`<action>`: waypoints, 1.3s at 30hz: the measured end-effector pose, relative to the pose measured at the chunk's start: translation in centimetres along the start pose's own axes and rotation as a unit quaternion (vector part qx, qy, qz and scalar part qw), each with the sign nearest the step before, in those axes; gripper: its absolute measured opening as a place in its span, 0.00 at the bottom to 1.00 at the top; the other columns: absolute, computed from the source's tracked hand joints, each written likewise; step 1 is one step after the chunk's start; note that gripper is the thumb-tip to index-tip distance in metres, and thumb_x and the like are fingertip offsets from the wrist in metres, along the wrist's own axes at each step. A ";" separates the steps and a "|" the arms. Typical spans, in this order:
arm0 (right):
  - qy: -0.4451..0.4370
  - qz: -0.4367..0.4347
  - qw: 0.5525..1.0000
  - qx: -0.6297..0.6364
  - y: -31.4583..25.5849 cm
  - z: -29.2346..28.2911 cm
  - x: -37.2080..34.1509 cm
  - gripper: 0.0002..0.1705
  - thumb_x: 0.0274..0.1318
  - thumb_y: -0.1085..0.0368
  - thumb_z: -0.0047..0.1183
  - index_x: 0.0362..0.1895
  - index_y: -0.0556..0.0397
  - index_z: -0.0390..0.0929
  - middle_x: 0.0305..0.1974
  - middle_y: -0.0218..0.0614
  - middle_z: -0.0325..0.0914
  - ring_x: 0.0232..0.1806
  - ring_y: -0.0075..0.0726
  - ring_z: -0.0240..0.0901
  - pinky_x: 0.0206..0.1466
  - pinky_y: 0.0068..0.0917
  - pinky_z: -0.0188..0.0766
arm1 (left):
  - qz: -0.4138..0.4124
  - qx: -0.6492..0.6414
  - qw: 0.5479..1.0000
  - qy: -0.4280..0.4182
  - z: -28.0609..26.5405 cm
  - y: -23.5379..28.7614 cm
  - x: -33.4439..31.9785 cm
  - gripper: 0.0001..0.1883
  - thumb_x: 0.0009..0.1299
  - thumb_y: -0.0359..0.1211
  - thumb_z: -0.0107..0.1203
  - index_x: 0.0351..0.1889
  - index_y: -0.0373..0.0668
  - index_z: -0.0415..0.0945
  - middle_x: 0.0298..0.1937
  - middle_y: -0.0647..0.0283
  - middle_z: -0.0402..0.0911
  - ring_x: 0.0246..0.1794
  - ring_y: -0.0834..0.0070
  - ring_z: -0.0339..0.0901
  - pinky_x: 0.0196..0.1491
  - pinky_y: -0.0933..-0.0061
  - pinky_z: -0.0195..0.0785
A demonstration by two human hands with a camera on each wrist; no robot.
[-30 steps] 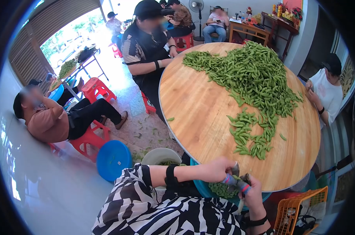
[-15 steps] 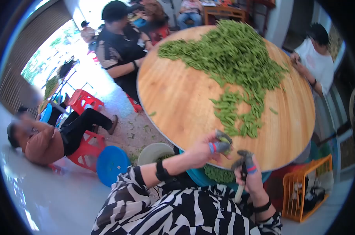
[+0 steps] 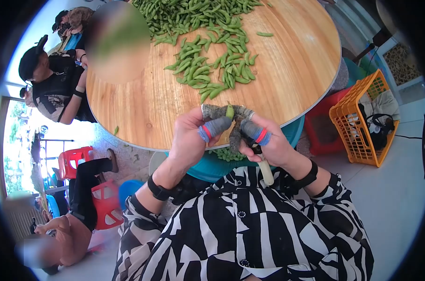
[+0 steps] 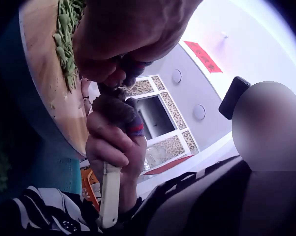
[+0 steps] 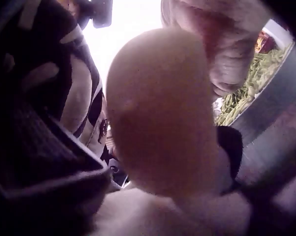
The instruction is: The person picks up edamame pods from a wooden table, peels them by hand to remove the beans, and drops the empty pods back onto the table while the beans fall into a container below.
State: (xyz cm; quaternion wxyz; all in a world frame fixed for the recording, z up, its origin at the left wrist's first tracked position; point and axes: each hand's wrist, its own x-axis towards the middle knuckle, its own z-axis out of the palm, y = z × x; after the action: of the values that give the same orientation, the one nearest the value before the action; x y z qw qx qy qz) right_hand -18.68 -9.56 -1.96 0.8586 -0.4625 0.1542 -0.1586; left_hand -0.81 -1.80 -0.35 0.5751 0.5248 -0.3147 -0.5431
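Between my left thumb and forefinger, in the head view, my left hand (image 3: 186, 136) pinches a green bean pod (image 3: 229, 111). Grey finger covers, some with red and blue bands, wrap fingers and thumbs of both hands. My right hand (image 3: 273, 147) meets it at the pod, fingers curled round a tool with a cream handle (image 3: 266, 173). That handle, with a small hole in its end, also shows in the left wrist view (image 4: 110, 196); the tool's working end is hidden by the fingers. A large pile of pods (image 3: 189, 18) lies on the round wooden table (image 3: 287, 56).
Under the table edge, a teal tub (image 3: 207, 167) holds green contents. An orange crate (image 3: 362, 122) with cloth and bags stands at the right. At the left are red stools (image 3: 74, 161), a blue basin (image 3: 130, 191) and other people, one leaning at the table.
The head view has tilted down and turned. Half a second ago the hands were apart, the left one over the table edge; now they have come together around a pod.
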 end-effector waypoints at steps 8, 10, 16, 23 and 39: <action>0.008 -0.011 0.999 -0.033 -0.7 0.5 -0.2 0.23 0.69 0.61 0.34 0.65 0.52 0.59 0.17 0.29 0.66 0.12 0.16 0.57 0.15 0.13 0.54 | 0.007 0.001 1.000 0.004 -0.4 -0.9 -0.4 0.08 0.64 0.27 0.59 0.41 0.36 0.79 0.27 0.70 0.76 0.20 0.87 0.64 0.22 0.85 0.54; 0.006 -0.015 1.000 -0.011 -0.4 0.4 0.1 0.22 0.69 0.61 0.34 0.65 0.52 0.60 0.16 0.28 0.66 0.12 0.16 0.57 0.15 0.13 0.53 | 0.012 -0.010 1.000 0.010 -0.4 -0.9 -0.4 0.08 0.64 0.27 0.59 0.41 0.38 0.81 0.27 0.72 0.77 0.21 0.89 0.65 0.22 0.86 0.55; -0.005 -0.008 1.000 0.004 -0.2 0.6 0.6 0.22 0.69 0.62 0.34 0.64 0.52 0.61 0.16 0.27 0.65 0.11 0.15 0.56 0.14 0.12 0.52 | 0.000 0.035 0.999 0.010 -1.2 -0.6 -0.6 0.09 0.64 0.26 0.59 0.42 0.37 0.80 0.30 0.71 0.79 0.25 0.89 0.69 0.27 0.86 0.61; 0.019 -0.003 0.997 -0.071 -0.6 1.4 0.7 0.22 0.68 0.65 0.36 0.64 0.52 0.63 0.15 0.25 0.64 0.12 0.14 0.55 0.15 0.13 0.52 | 0.072 0.046 0.996 0.028 -0.9 -0.8 -1.2 0.12 0.64 0.23 0.58 0.45 0.35 0.79 0.39 0.67 0.82 0.39 0.84 0.75 0.45 0.81 0.69; -0.036 -0.001 0.997 0.062 -0.4 0.6 0.3 0.18 0.68 0.64 0.38 0.58 0.55 0.68 0.17 0.29 0.66 0.13 0.15 0.56 0.13 0.13 0.50 | -0.038 -0.264 0.957 -0.113 -1.8 -1.5 -0.6 0.08 0.65 0.25 0.55 0.42 0.34 0.77 0.25 0.68 0.73 0.17 0.85 0.63 0.19 0.84 0.53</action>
State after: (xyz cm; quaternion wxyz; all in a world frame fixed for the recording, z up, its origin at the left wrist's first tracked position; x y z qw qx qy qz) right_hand -18.15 -9.43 -1.35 0.8904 -0.4142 0.1124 -0.1517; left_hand 0.30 -0.57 -2.13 0.6331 0.3009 -0.2025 -0.6839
